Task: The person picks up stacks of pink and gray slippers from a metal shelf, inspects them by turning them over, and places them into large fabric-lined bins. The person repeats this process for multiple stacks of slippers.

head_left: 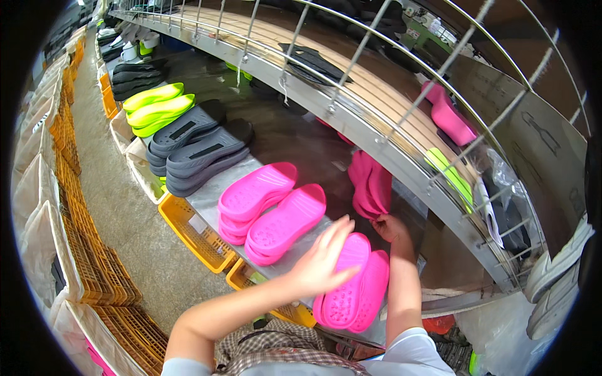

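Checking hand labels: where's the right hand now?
Head view, right of centre: the right hand is at the lower end of the pink soles near the wire rack, right of the left hand.

- Lit brightly at the left hand (pixel 323 263), looking pale and slightly soft there.
- Dimmed around the right hand (pixel 390 229), sinking into deep shadow beyond it, beneath the wire shelf (pixel 404 164).
- Glinting off clear plastic (pixel 493 164) to the right of the right hand.
- Curved strongly well left of the left hand, blackened at the corners.
- Blurred far beyond the left hand, losing small detail.
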Tool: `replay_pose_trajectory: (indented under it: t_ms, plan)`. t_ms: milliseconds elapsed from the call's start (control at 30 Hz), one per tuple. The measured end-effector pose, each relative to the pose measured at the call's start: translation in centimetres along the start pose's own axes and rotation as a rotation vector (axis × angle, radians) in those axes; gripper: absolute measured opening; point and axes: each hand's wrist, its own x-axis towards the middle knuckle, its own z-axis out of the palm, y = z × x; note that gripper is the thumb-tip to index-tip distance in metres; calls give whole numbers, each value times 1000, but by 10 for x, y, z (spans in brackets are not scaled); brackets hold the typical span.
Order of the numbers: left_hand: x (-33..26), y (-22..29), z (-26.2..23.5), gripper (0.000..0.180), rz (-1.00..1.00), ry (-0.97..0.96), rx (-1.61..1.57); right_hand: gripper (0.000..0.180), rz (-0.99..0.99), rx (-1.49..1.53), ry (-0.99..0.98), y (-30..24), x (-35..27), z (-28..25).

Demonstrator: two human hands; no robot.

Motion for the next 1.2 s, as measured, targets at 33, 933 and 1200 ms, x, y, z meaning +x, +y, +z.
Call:
replay_pose_trajectory:
  t_ms: [33, 933, 1200]
  plan:
    - [16, -10, 21, 78, -51, 63, -25, 29, 5, -7, -23, 5, -13, 1]
    - [-36, 31, -66, 69, -411, 405, -1015, 78, -600, -236, -410, 69, -270, 173]
    - [-182, 63, -176, 62, -504, 634, -958, 85, -621, -624, -586, 185, -341, 256]
